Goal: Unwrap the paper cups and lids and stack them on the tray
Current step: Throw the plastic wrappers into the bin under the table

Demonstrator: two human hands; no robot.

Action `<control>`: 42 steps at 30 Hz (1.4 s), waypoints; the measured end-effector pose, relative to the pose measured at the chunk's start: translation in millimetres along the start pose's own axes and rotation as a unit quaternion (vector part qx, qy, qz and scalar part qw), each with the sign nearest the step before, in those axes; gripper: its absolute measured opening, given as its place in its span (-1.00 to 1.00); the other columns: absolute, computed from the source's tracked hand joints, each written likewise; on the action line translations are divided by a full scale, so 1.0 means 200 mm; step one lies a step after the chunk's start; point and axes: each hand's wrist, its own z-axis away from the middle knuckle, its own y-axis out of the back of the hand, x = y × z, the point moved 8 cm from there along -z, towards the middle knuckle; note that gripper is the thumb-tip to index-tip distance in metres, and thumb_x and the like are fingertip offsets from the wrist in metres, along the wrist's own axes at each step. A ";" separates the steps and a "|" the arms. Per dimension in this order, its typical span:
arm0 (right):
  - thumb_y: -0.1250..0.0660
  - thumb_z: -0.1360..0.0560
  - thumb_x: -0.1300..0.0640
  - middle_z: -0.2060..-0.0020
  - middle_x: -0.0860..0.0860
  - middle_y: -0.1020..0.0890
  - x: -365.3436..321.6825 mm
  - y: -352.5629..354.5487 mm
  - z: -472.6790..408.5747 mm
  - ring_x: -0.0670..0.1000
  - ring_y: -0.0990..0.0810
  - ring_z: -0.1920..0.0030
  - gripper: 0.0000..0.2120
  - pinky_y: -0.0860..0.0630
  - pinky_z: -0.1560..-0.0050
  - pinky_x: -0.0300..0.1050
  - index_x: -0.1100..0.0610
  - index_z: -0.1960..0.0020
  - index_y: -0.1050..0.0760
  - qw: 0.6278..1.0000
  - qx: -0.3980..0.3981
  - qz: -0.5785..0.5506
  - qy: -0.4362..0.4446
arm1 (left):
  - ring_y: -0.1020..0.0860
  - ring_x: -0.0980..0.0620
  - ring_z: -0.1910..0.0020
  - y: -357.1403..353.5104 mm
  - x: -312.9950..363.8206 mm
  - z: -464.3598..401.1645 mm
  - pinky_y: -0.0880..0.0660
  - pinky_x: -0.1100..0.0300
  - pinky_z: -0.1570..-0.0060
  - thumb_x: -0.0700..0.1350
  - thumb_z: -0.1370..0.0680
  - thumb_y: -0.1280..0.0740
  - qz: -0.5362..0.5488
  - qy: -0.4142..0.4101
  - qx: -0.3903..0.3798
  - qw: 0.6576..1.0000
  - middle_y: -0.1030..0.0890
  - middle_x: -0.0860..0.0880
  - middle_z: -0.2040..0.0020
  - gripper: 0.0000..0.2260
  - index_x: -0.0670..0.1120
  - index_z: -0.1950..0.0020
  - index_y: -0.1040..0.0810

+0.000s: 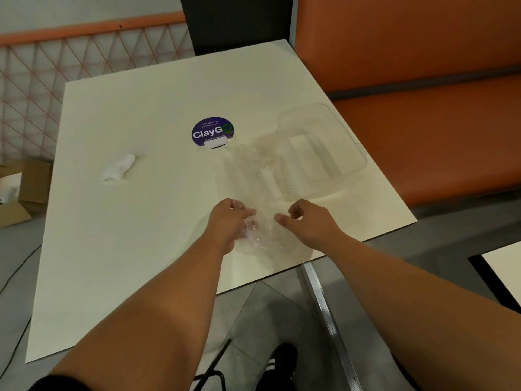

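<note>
Left hand (229, 221) gripping clear wrap (253, 179), seemingly lengthwise toward tray (324, 153)

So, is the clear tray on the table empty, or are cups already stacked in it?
It looks empty. Through the clear tray only the table shows; no cups or lids are visible inside.

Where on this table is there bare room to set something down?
Bare: the near left of the table, left of the left hand; also behind the sticker. Crowded: plastic wrap and clear tray fill the right.
</note>
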 end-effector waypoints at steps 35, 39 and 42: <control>-0.31 -0.54 -0.14 -0.25 -0.09 -0.46 0.23 1.03 1.01 -0.06 -0.42 -0.23 -0.63 -0.40 -0.25 -0.08 -0.01 -0.29 -0.44 0.949 0.300 -0.011 0.099 | -0.68 -0.03 0.26 -0.84 0.38 0.81 -0.61 0.11 0.28 -0.35 -0.56 -0.29 0.172 -0.085 -0.049 0.980 -0.63 -0.13 0.08 -0.75 -0.24 -0.22 -0.54; -0.36 -0.48 -0.21 -0.21 0.02 -0.56 0.76 1.16 1.46 0.08 -0.54 -0.17 -0.53 -0.51 -0.16 0.06 0.05 -0.26 -0.46 0.911 0.241 -0.324 -0.085 | -0.65 -0.09 0.10 -1.28 0.17 1.22 -0.63 0.04 0.21 -0.23 -0.58 -0.34 0.158 -0.065 -0.132 0.976 -0.62 -0.13 -0.05 -0.78 -0.19 -0.21 -0.49; -0.44 -0.49 0.07 0.03 0.03 -0.63 0.98 1.16 1.73 0.08 -0.58 0.04 -0.79 -0.44 0.08 -0.07 0.16 -0.05 -0.58 0.911 0.192 -0.342 -0.124 | -0.63 -0.03 0.16 -1.52 0.02 1.45 -0.65 0.00 0.15 -0.22 -0.59 -0.35 0.172 -0.043 -0.169 0.970 -0.60 -0.08 0.05 -0.86 -0.14 -0.13 -0.49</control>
